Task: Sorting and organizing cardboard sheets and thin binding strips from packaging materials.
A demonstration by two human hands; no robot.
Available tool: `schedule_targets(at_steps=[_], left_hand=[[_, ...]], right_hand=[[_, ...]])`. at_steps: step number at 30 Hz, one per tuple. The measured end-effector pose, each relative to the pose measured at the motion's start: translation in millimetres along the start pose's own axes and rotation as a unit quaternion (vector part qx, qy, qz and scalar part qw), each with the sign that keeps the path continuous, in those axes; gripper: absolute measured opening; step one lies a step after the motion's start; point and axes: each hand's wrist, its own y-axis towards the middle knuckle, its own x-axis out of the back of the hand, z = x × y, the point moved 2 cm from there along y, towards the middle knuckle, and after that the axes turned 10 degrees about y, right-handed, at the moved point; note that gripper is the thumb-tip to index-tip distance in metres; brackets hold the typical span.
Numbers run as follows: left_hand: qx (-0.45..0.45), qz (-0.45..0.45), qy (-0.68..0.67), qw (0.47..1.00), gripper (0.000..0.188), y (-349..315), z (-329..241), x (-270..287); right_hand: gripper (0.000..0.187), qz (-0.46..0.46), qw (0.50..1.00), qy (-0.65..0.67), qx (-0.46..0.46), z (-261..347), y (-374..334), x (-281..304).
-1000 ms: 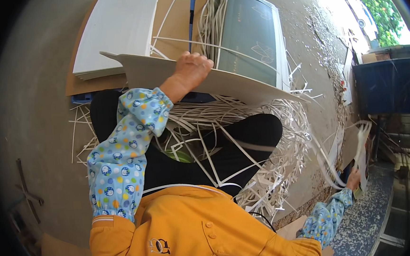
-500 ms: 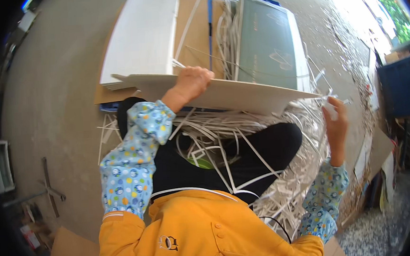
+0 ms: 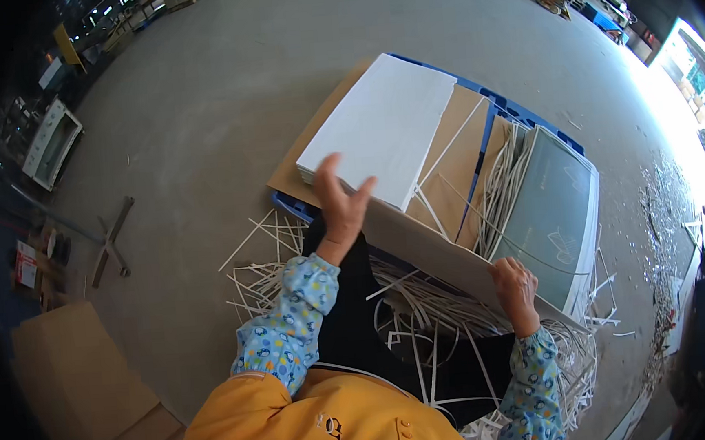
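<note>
A thin greyish-white board (image 3: 428, 249) stands tilted across the near side of the pallet, in front of my legs. My right hand (image 3: 518, 292) has its fingers curled over the board's upper edge. Thumb and fingers apart, my left hand (image 3: 345, 200) is raised by the board's left end, in front of a stack of white sheets (image 3: 390, 119); whether it touches either is unclear. To the right on the pallet lies a stack of grey-green printed sheets (image 3: 547, 219). A bundle of thin pale strips (image 3: 503, 177) runs along that stack's left side.
Brown cardboard (image 3: 455, 139) covers part of the blue pallet (image 3: 415, 62). Loose white strips (image 3: 259, 284) lie on the floor around my legs and across my lap. A dark metal cross-shaped stand (image 3: 111, 247) and flat brown cardboard (image 3: 85, 369) are at the left.
The view has swung left. My left hand has let go of the board's edge and opened at its left end. My right hand, earlier off to the right near white scraps, now grips the edge.
</note>
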Motion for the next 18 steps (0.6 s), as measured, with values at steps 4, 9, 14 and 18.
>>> schedule_targets(at_steps=[4,9,14,18], left_hand=[[0.216,0.028,-0.075,0.973,0.076,-13,71,-14],[0.319,0.217,-0.337,0.859,0.048,-14,64,-40],[0.315,0.297,-0.301,0.85,0.029,-22,64,-39],[0.318,0.28,-0.281,0.861,0.028,-24,66,-40]], right_hand=[[0.014,0.009,0.999,0.016,0.036,0,1,-4],[0.013,0.032,0.999,0.014,0.009,-1,-7,-2],[0.012,0.023,0.998,-0.053,0.031,-8,-2,-14],[0.012,0.027,0.996,-0.081,0.024,-16,1,-17]])
